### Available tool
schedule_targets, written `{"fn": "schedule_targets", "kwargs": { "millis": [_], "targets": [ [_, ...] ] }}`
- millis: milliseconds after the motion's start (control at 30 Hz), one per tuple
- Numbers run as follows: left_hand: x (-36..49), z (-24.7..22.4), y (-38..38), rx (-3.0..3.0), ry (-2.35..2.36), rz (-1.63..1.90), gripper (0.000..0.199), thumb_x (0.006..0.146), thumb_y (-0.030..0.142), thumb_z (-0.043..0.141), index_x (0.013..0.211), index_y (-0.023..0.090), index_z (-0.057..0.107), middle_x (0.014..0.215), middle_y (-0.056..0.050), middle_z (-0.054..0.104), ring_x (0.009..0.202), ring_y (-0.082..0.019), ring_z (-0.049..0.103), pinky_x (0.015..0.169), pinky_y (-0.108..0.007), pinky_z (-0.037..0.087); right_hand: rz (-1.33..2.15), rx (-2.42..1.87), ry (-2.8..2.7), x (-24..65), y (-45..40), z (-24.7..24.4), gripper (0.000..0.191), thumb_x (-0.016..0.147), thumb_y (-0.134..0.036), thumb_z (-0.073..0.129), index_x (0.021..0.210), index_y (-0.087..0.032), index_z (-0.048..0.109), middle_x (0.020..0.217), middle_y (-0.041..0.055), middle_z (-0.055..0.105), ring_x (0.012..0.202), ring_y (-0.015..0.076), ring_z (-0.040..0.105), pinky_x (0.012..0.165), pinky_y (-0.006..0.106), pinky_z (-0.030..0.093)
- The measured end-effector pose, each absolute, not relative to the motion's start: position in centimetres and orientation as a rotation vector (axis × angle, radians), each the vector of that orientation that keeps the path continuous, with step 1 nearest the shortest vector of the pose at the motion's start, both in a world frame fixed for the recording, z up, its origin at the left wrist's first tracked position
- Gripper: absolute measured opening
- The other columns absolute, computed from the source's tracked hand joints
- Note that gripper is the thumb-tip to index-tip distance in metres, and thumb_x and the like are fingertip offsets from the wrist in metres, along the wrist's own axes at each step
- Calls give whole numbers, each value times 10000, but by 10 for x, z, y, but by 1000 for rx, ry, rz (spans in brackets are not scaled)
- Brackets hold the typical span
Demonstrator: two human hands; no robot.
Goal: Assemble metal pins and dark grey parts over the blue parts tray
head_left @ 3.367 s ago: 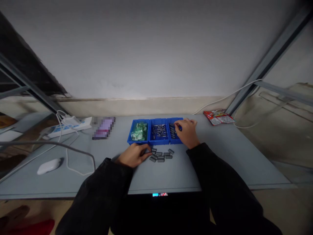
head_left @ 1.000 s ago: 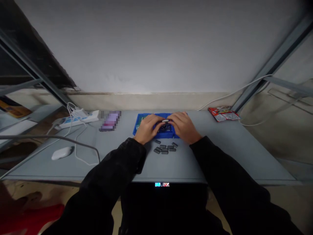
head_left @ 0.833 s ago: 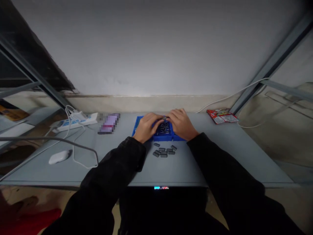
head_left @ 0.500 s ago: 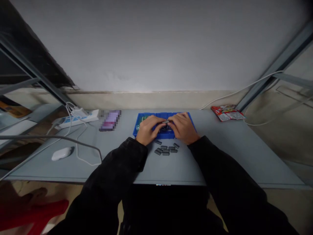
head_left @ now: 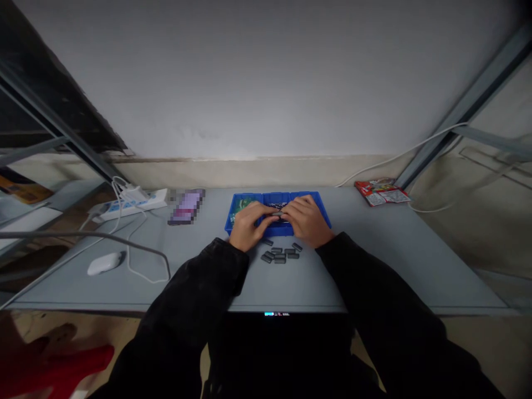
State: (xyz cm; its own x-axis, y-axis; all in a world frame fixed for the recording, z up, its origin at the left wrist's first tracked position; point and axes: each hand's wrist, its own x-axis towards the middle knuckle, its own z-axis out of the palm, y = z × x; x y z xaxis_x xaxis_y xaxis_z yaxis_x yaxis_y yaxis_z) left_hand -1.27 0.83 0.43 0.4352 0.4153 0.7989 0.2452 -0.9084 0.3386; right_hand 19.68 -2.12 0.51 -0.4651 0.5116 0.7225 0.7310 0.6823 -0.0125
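My left hand and my right hand meet above a blue compartment tray. Pinched between the fingertips of both is a small grey piece, partly covered by the fingers; its exact kind is too small to tell. The tray's left compartment holds green items. Shiny, thin, dark metal pieces lie in the middle one, and my right hand hides much of the right one. Several short dark grey blocks lie loose on the table just in front of the tray.
On the left are a phone with a blurred screen, a white power strip with cables and a white earbud case. A red snack packet lies at the back right. Metal frame posts flank the grey table.
My right hand has shifted slightly left and its fingers have closed further over the small piece. The held piece sits a little lower. The whole view has moved slightly.
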Motion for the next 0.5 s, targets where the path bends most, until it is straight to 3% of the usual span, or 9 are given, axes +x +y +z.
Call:
{"fn": "schedule_targets", "kwargs": {
  "millis": [233, 500],
  "targets": [
    [-17, 9, 6, 2489, 658, 1493, 71, 980, 211, 665, 960, 172, 721, 883, -41, 739, 801, -163, 651, 766, -333, 534, -359, -1179, -1914, 226, -10, 8, 208, 1055, -289, 487, 1041, -193, 671, 988, 53, 718, 947, 222, 589, 913, 397, 349],
    [-17, 3, 11, 2661, 731, 1204, 163, 1023, 274, 600, 991, 163, 715, 927, -59, 729, 866, -189, 656, 825, -368, 550, -249, -1706, -1697, 249, 5, -17, 126, 927, -266, 609, 939, -201, 716, 1121, 105, 654, 1102, 310, 489, 922, 450, 295]
  ]
}}
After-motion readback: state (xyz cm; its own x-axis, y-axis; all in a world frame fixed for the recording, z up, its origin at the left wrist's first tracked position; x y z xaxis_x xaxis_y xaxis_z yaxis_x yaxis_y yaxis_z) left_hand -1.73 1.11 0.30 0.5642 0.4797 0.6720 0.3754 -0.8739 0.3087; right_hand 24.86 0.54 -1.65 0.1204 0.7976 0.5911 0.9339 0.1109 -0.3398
